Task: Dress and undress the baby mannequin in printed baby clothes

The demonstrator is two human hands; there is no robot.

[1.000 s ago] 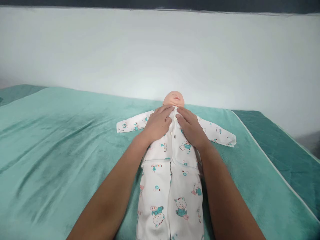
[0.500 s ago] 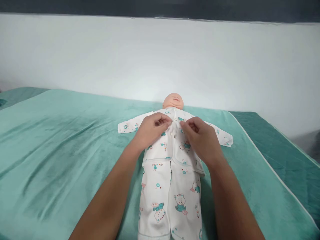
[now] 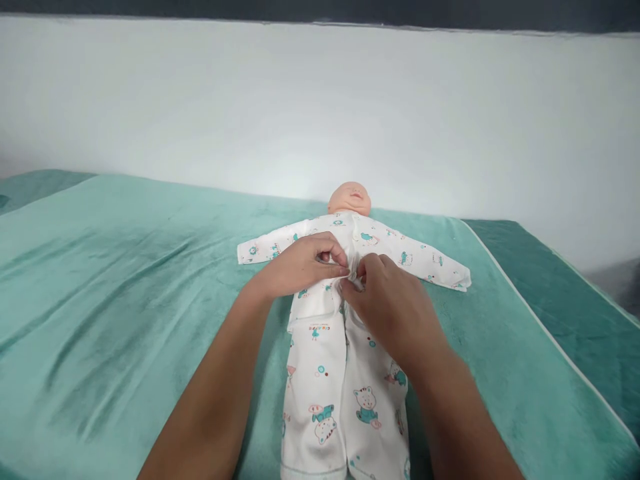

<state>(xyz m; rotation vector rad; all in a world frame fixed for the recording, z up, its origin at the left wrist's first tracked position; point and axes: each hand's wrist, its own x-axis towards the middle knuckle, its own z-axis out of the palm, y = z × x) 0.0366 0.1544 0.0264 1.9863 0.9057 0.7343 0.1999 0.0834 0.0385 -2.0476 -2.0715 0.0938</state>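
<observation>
A baby doll (image 3: 349,198) lies on its back, its head toward the wall and its sleeves stretched out to both sides. It wears a white printed baby shirt (image 3: 395,248) with a front opening down the middle, and white printed baby pants (image 3: 325,393). My left hand (image 3: 313,263) pinches the shirt's front edge at the belly between thumb and fingers. Close against it, my right hand (image 3: 393,303) grips the other front edge at the same spot. The fingers cover the fastening there, so I cannot see whether a button is through its hole.
A light green blanket (image 3: 125,267) spreads under the doll, with creases on the left. Darker green bedding (image 3: 575,300) shows past its pale edge on the right. Behind the bed rises a white wall (image 3: 300,107) with a dark band along its top.
Both hands have slid down the shirt front from chest to belly and come together, bunching the cloth. The upper chest of the shirt now shows uncovered. The view has tilted slightly.
</observation>
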